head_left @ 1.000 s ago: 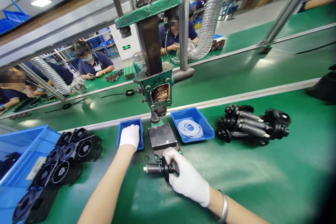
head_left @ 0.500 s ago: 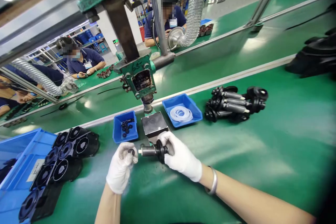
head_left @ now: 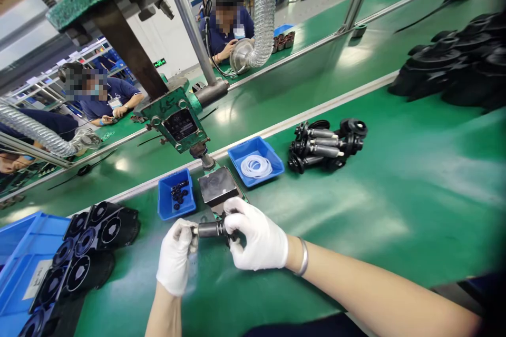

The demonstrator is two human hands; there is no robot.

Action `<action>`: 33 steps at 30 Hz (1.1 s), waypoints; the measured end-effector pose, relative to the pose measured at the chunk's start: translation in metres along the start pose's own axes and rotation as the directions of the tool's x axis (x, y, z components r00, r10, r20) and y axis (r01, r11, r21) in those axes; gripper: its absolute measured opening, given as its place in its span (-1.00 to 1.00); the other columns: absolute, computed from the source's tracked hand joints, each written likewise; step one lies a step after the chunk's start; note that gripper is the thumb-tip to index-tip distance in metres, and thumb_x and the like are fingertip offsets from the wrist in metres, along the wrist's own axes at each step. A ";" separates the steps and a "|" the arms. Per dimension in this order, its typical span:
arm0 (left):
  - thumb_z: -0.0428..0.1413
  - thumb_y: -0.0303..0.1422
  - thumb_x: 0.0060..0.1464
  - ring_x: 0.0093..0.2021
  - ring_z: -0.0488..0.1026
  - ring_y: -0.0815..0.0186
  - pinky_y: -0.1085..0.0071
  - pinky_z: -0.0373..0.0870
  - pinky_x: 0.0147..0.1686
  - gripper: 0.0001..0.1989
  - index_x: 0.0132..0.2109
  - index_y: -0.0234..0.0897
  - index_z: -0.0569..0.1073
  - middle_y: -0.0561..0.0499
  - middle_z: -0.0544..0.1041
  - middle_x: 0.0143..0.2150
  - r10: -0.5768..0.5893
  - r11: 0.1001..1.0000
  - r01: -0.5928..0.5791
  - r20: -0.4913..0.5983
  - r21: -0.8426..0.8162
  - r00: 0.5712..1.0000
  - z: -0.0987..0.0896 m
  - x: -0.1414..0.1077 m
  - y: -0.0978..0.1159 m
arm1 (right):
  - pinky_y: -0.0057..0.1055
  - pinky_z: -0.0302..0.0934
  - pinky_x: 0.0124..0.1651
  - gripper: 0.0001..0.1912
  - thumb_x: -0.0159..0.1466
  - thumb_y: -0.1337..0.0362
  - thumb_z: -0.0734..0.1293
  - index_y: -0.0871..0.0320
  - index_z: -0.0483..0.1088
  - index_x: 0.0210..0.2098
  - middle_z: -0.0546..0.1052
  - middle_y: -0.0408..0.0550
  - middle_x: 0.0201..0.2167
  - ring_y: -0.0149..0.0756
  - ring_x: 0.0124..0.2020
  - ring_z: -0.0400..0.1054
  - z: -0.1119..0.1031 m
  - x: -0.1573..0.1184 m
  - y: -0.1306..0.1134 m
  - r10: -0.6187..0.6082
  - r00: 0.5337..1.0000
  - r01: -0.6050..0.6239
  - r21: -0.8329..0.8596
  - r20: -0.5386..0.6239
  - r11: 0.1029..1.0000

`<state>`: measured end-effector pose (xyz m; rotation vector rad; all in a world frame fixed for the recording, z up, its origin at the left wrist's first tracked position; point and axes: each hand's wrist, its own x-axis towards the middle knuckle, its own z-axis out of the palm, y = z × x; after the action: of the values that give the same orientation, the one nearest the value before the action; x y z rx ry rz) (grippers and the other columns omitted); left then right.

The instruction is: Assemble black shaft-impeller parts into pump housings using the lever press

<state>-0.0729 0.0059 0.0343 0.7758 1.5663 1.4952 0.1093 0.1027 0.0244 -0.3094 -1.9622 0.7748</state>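
Observation:
My right hand (head_left: pixel 256 237), in a white glove, grips the black flanged end of a dark cylindrical part (head_left: pixel 211 229), which lies nearly level. The part's white tip points left and meets the fingers of my gloved left hand (head_left: pixel 176 255). Those fingers are pinched around the tip; the small black piece they held earlier is mostly hidden now. Just beyond the hands is the metal block (head_left: pixel 219 186) of a green press (head_left: pixel 179 124). A blue tray of small black pieces (head_left: pixel 176 216) and a blue tray with white rings (head_left: pixel 280 170) flank the block.
Several similar black assemblies (head_left: pixel 326 145) lie at the right, with a pile of black housings (head_left: pixel 454 66) farther back. More housings (head_left: pixel 85 242) stand at the left beside a blue bin (head_left: pixel 27 253). People sit across the bench.
My left hand has closed in on the part's white tip, bringing the small black piece to it. The camera view has shifted, so the press appears farther left and more tilted.

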 end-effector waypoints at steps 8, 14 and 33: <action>0.19 0.08 0.01 -0.61 0.16 0.49 0.55 0.08 -0.59 -0.51 -0.39 -0.32 0.41 0.14 0.31 -0.62 -0.086 0.983 0.083 0.013 0.165 0.996 -0.005 0.001 0.004 | -0.34 0.21 -0.33 -0.72 -0.08 0.49 0.21 0.10 0.22 -0.36 0.21 -0.03 -0.25 -0.27 -0.37 0.16 -0.003 0.000 0.004 -0.144 0.987 0.151 -0.120 0.067 0.981; 0.31 -0.03 -0.10 -0.51 0.28 0.45 0.53 0.25 -0.48 -0.59 -0.34 -0.30 0.50 0.09 0.42 -0.48 0.016 0.986 -0.006 -0.060 0.168 0.998 -0.001 -0.003 0.001 | -0.32 0.23 -0.25 -0.66 -0.11 0.51 0.22 0.08 0.17 -0.34 0.26 -0.03 -0.25 -0.24 -0.30 0.22 0.001 0.001 0.003 0.014 0.999 -0.015 0.030 0.031 0.999; 0.32 -0.28 -0.05 -0.16 0.53 0.19 0.32 0.51 -0.17 -0.26 0.28 -0.08 0.27 -0.18 0.45 0.14 0.133 0.967 -0.114 0.072 -0.228 0.988 0.028 -0.026 0.003 | -0.39 0.19 -0.28 -0.68 -0.10 0.49 0.21 0.07 0.11 -0.36 0.27 -0.13 -0.35 -0.31 -0.36 0.18 0.005 0.001 0.009 0.288 0.957 -0.269 0.278 -0.032 0.922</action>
<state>-0.0365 -0.0030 0.0418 0.8074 1.2782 1.6720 0.1035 0.1082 0.0176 -0.4507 -1.7361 1.1880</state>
